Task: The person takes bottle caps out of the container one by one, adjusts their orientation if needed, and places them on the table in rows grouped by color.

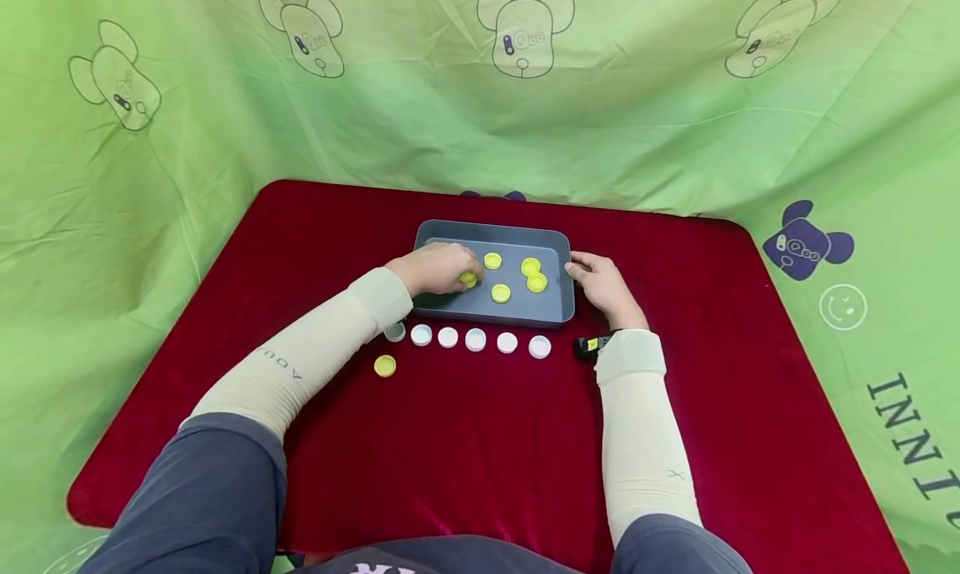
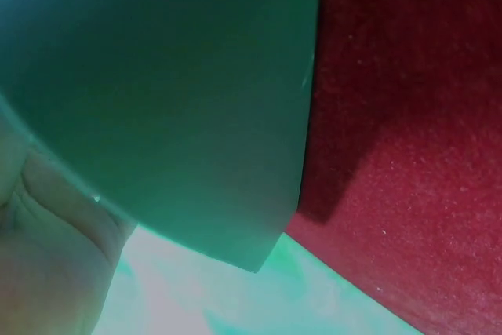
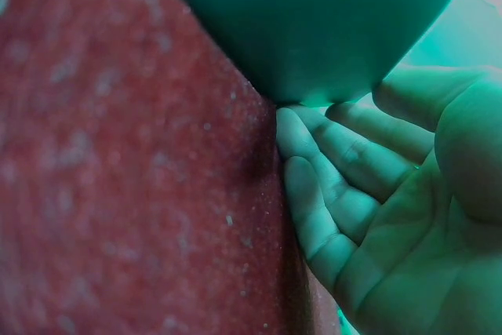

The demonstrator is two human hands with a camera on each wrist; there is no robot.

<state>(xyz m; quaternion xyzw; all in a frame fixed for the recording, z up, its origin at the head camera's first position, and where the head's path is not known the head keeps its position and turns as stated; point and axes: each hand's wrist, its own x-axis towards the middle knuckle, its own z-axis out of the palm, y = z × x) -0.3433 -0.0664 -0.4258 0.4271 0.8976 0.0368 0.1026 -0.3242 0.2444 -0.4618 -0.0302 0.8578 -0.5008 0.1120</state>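
Note:
My left hand [image 1: 442, 267] reaches over the left side of a grey tray [image 1: 487, 312] and pinches a yellow bottle cap [image 1: 468, 279] low inside it. Several more yellow caps [image 1: 500, 292] lie on the tray floor, two of them touching at the right. At the tray's right end, my right hand [image 1: 604, 287] rests its fingers against the outer wall; in the right wrist view its extended fingers [image 3: 353, 151] touch the tray's lower edge. The left wrist view shows the tray's outer wall [image 2: 196, 131] and part of the left palm, with the fingertips hidden.
A row of several white caps [image 1: 475, 339] runs along the tray's front side. One yellow cap [image 1: 385, 366] lies nearer the body, below the row's left end. A black wrist device [image 1: 591, 346] sits at the right wrist. Red cloth covers the table [image 1: 465, 441].

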